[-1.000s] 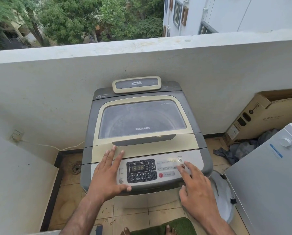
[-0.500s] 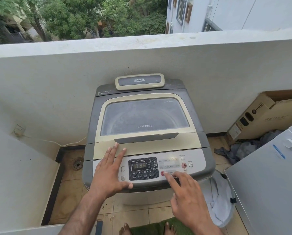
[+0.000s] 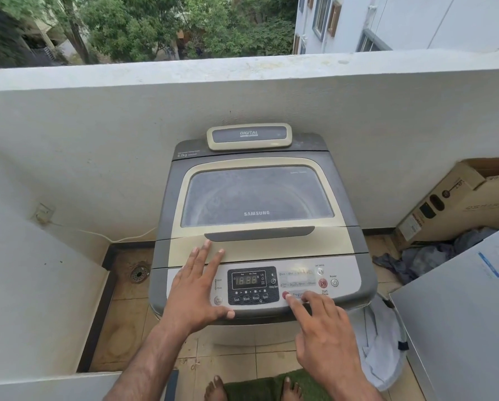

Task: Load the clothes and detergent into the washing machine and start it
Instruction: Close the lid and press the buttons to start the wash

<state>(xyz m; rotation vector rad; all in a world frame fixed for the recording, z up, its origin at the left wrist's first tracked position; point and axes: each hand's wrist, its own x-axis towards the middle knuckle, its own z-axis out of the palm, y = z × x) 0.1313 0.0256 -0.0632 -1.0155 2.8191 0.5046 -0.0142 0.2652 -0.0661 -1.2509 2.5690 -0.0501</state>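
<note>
Washing machine (image 3: 260, 227) controls are where the action sits: the right hand (image 3: 326, 340) has its forefinger stretched out with the tip on or just at the red program button (image 3: 285, 294), the other fingers (image 3: 319, 303) loosely curled and holding nothing. The left hand (image 3: 194, 287) lies flat and spread on the front of the lid (image 3: 271, 250) and the left end of the control panel (image 3: 297, 282), thumb along the panel's front edge, gripping nothing.

Buttons like these look small and stiff, so I judge a short, light fingertip press is all they need; the start button (image 3: 323, 283) and power button (image 3: 334, 282) sit close together to the right, so a careless press could land on the wrong one. The display (image 3: 246, 280) reads 18:88.

Lid is shut, and its cloudy window (image 3: 257, 195) shows the rim of the drum only faintly; whether clothes or detergent are inside cannot be told. The machine stands on the tiled floor against the balcony wall (image 3: 98, 140). To its right, a pale cloth (image 3: 381, 342) hangs low beside it, and dark clothes (image 3: 427, 256) lie on the floor by a cardboard box (image 3: 459, 204), whose contents are hidden.
</note>
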